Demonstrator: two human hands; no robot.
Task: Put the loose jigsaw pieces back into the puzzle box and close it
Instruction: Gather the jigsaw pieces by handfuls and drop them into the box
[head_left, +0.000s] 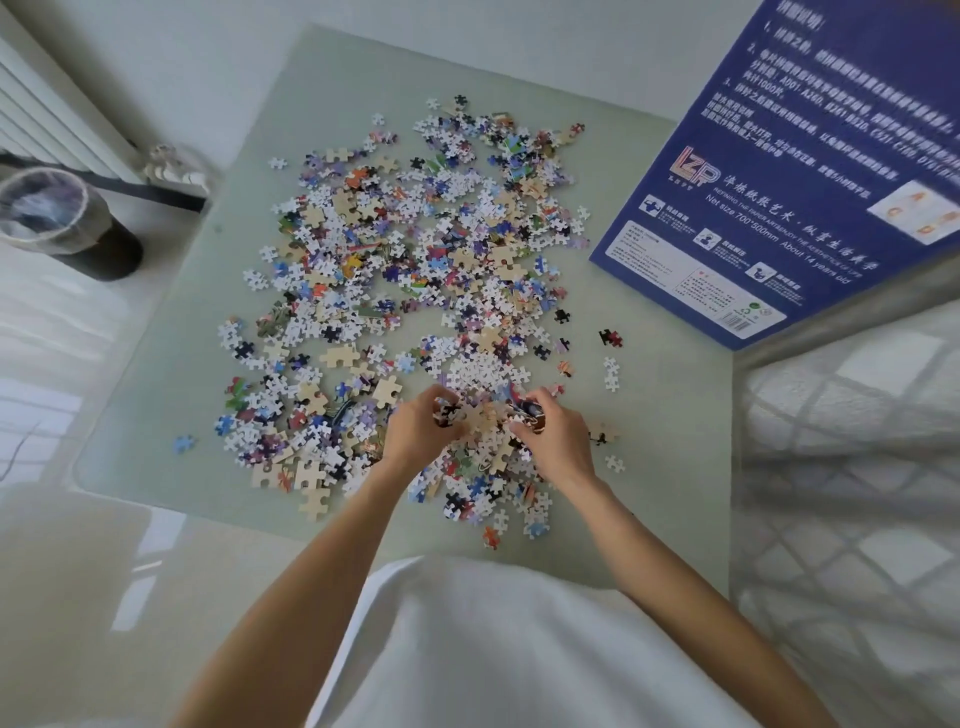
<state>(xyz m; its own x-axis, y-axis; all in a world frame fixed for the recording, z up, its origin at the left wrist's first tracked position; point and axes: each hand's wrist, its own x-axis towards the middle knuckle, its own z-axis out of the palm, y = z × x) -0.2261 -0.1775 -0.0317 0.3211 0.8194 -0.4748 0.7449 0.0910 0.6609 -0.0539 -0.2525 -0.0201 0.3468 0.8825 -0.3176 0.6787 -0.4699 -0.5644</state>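
Both hands, left (422, 427) and right (555, 435), curled around scooped small multicoloured cardboard jigsaw pieces (415, 270); remainder scattered across pale green glass desk (156, 415). Blue printed cardboard puzzle box (810, 171) at far right corner.

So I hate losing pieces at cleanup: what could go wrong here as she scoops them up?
Two risks, I'd guess. Strays near the table edges, like the blue piece at the left, could be swept onto the floor. And both hands, left and right, grip pieces in the pile while the box lies off to the right, so some may drop on the way.
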